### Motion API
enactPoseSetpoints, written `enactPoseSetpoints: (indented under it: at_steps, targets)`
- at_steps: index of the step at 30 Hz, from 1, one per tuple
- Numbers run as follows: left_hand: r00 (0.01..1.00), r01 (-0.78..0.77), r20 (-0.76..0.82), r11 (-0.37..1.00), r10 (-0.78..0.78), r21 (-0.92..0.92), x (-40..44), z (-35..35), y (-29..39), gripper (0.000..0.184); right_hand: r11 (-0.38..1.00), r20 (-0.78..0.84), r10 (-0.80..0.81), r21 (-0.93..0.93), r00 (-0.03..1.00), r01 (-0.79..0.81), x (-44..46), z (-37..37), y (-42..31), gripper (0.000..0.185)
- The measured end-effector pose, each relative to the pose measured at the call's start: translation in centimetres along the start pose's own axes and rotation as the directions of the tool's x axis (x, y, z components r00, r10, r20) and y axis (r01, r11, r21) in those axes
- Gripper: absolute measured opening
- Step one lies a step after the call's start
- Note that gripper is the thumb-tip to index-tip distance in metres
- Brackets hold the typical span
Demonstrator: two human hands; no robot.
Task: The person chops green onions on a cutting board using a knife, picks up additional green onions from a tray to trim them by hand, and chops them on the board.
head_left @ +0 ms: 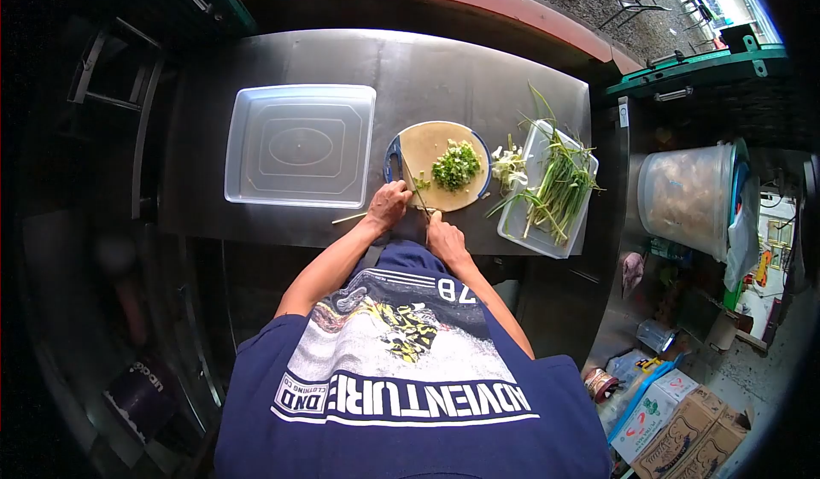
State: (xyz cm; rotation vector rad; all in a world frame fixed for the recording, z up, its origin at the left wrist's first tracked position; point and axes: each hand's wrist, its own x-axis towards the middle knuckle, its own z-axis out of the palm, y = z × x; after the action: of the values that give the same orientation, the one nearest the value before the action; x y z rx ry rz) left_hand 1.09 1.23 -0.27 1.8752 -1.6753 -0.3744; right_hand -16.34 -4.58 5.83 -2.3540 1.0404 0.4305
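My right hand [445, 237] is closed round the handle of a knife [416, 185], whose blade points up and left over the round cutting board [431, 132]. My left hand [389, 204] is at the board's lower left edge, fingers bent together on a spring onion stalk [349, 218]. The pale end of that stalk sticks out to the left; the fingertips are partly hidden. A heap of chopped spring onion [456, 165] lies on the board, with a few small bits [421, 182] by the blade.
Left of the board stands a clear plastic tray [369, 137]. To the right, a second plastic tray [515, 223] bears whole spring onions [559, 180], with white root ends [510, 167] beside it. A large tub [688, 193] and cardboard boxes [683, 436] are further right.
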Motion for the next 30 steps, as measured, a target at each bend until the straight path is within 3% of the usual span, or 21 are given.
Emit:
enactPoseSetpoints:
  at_steps: [3,6,7,9,30]
  targets:
    - [1.000,-0.002,0.017,1.000,0.002,0.013,-0.1,0.4,0.1,0.009,0.999,-0.015,0.013,-0.035,1.000,-0.013,0.5,1.5,0.2,0.024]
    - [1.000,-0.005,0.020,0.998,0.004,0.058,0.1,0.4,-0.1,0.010,1.000,-0.047,0.007,-0.023,0.999,-0.008,3.0,1.7,-0.3,0.039]
    - [1.000,-0.007,0.019,0.998,0.006,0.064,0.1,-0.1,0.1,0.010,1.000,-0.051,0.004,-0.020,0.999,-0.005,3.1,1.8,-0.5,0.039]
    - [1.000,-0.013,0.018,0.997,0.011,0.080,0.1,-0.7,0.5,0.010,0.999,-0.095,0.019,-0.031,0.995,-0.022,3.2,1.8,-0.4,0.020]
    - [0.999,0.013,0.053,1.000,-0.014,0.020,0.1,0.1,-0.2,0.006,0.998,0.009,0.053,-0.026,0.999,-0.053,0.5,0.7,-0.2,0.023]
